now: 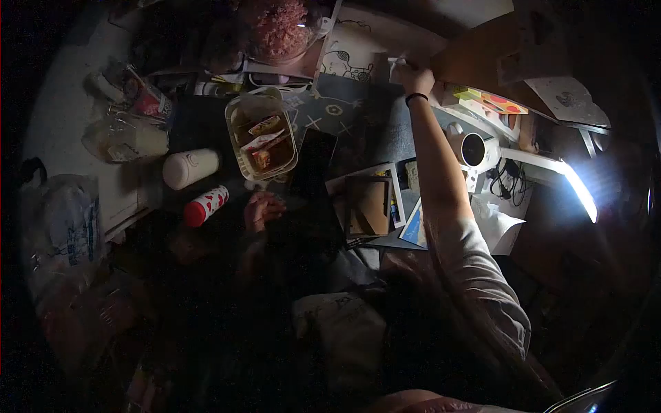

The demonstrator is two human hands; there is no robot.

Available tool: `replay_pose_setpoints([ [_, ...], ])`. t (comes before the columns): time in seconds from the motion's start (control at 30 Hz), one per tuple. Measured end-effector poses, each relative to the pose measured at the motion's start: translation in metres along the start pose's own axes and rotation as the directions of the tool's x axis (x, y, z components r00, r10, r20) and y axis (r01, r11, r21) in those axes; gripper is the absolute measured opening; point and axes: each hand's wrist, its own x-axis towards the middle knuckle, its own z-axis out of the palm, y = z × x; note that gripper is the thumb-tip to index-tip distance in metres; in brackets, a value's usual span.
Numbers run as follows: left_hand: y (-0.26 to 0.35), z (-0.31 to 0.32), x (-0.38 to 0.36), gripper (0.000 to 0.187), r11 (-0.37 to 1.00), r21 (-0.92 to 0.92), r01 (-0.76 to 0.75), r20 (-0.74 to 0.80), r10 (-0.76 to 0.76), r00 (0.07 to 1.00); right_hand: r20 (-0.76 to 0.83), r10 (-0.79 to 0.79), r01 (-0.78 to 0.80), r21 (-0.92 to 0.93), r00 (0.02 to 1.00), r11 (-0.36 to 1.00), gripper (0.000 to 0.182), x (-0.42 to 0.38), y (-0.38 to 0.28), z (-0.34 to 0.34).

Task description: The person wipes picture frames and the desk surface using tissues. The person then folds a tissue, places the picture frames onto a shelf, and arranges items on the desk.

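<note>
My right arm stretches forward across the desk. The right hand (418,80) is closed at the far side, its fingers pinching a small white paper-like piece (396,70). My left hand (262,210) lies in shadow near the desk's front edge, its fingers curled in. Whatever it may hold is too dim to make out. Just beyond that hand stands a clear plastic container (237,138) with wrapped pieces inside. To its left lies a white bottle with red marks and a red end (206,206). A dark phone (315,160) rests right of the container.
A lit desk lamp (582,191) shines from the right beside a white cylinder (474,150) and a black cable (508,180). Frames or boxes (368,204) lie left of my right arm. A white bottle (191,168) and plastic bags (65,220) are on the left.
</note>
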Motion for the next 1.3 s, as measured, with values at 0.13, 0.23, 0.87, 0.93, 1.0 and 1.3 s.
replay_pose_setpoints([
  [0.13,0.011,0.005,-0.003,0.034,0.999,-0.007,0.052,0.009,-0.052,0.999,-0.093,-0.293,0.283,-0.107,0.952,0.953,0.027,0.003,0.016,0.008],
  [0.23,0.009,0.004,-0.001,0.033,0.997,0.052,0.051,-0.034,-0.049,0.998,-0.132,-0.434,0.384,-0.291,0.891,0.876,0.027,-0.003,0.016,0.015],
  [0.87,0.012,0.008,-0.008,0.046,0.997,0.053,0.056,0.048,-0.059,0.997,0.051,-0.547,0.543,-0.237,0.835,0.806,0.028,-0.011,-0.014,0.028],
  [0.93,0.023,0.025,-0.011,0.032,0.998,0.056,0.021,-0.102,-0.016,0.995,0.071,-0.498,0.503,-0.082,0.864,0.86,0.028,-0.021,-0.023,0.027],
  [1.0,0.02,0.012,-0.005,0.032,0.996,0.054,0.069,-0.047,-0.067,0.997,0.102,-0.451,0.445,0.07,0.887,0.893,0.028,-0.023,-0.024,0.026],
  [1.3,-0.044,-0.046,0.029,0.038,0.967,-0.253,-0.013,0.361,0.107,0.926,-0.095,-0.585,0.571,-0.139,0.806,0.809,0.028,-0.015,0.006,0.04],
])
